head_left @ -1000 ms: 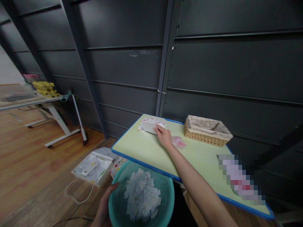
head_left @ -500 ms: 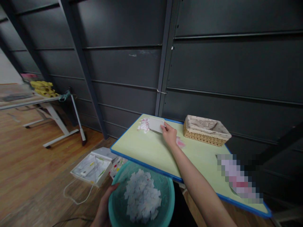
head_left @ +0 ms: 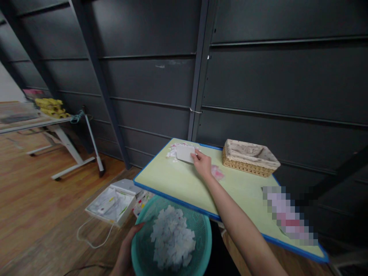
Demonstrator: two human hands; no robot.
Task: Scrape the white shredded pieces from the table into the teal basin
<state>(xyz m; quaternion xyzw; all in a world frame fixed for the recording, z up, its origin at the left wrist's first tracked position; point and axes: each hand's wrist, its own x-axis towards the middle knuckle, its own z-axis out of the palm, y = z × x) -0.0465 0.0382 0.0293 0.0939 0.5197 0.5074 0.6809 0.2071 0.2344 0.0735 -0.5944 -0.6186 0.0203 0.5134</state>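
My right hand [head_left: 202,164] pinches the right edge of a flat white rectangular scraper [head_left: 184,153], which is tilted over the far left part of the table. White and pinkish paper scraps [head_left: 171,151] lie at its left side and along its far edge. My left hand [head_left: 130,245] grips the left rim of a teal plastic basket [head_left: 202,230], its fingers partly hidden behind the rim. A heap of white paper scraps [head_left: 173,237] fills the middle of that basket, below the table's near edge. Closer to my right wrist, a small pink-and-white patch of scraps [head_left: 217,172] lies on the table.
The pale green table [head_left: 166,180] has a blue edge. A woven basket with a cloth lining [head_left: 248,166] stands at its back right; a pixelated item [head_left: 287,214] lies at the right. A white box [head_left: 110,203] with a cord is on the floor at left. A dark panelled wall rises behind.
My right hand has shifted the scraper a little left and nearer to me, so scraps now show along its far edge. My left hand and the teal basket have hardly moved.
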